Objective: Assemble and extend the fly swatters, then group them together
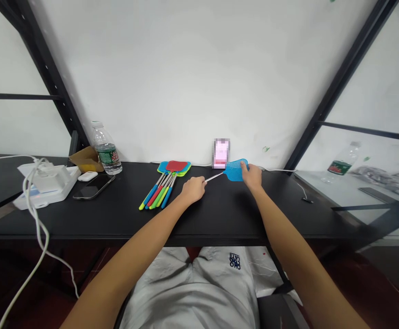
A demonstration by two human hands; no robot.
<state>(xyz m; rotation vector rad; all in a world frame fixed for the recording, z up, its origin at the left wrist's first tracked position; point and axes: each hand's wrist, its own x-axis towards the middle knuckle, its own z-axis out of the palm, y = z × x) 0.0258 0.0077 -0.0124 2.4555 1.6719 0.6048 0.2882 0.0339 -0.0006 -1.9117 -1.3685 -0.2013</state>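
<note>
Head view: above the tabletop (220, 217), the blue swatter (234, 171) runs sideways, left grip (194, 188) wrapped around its handle end, right grip (252, 176) pinching the mesh head's outer edge. The swatter pile (178, 166) lies nearer the left grip. The fist mostly hides the handle; the upright screen (221, 153) is too pixelated to read.

With the swatter (233, 172) over the desk (216, 219) as centre, the screen (221, 154) stands at eleven o'clock, before the wall (192, 82). The other swatters (159, 196) lie piled at nine. Farther out at nine lies the phone (94, 187); around it, the case (87, 176) sits at eleven, the bottle (109, 156) at one, the power strip (60, 195) at nine. The box (85, 157) touches nine o'clock of the bottle.
</note>
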